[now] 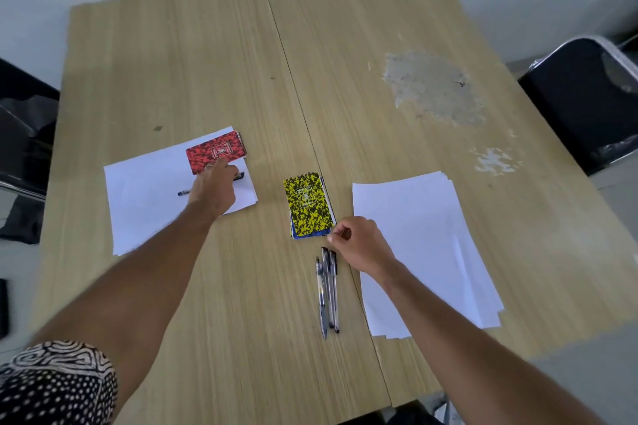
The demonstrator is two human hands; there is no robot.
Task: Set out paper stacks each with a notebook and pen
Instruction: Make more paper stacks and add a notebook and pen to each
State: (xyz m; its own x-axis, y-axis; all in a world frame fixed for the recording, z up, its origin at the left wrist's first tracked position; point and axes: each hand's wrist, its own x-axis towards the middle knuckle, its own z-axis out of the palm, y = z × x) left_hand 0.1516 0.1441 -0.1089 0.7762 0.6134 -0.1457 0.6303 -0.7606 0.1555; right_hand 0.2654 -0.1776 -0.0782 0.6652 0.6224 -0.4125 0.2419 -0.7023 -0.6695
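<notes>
Wooden bench [214,286]: left hand [214,191] fingers spread, touching red notebook [215,151] on paper stack [145,197]; right hand [362,245] curled empty beside yellow notebook [307,205].

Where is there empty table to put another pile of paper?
The far half of the table, beyond the red notebook and the worn patch, is bare. So is the near edge between both arms. The middle is crowded: yellow notebook, pens, right paper stack.
</notes>
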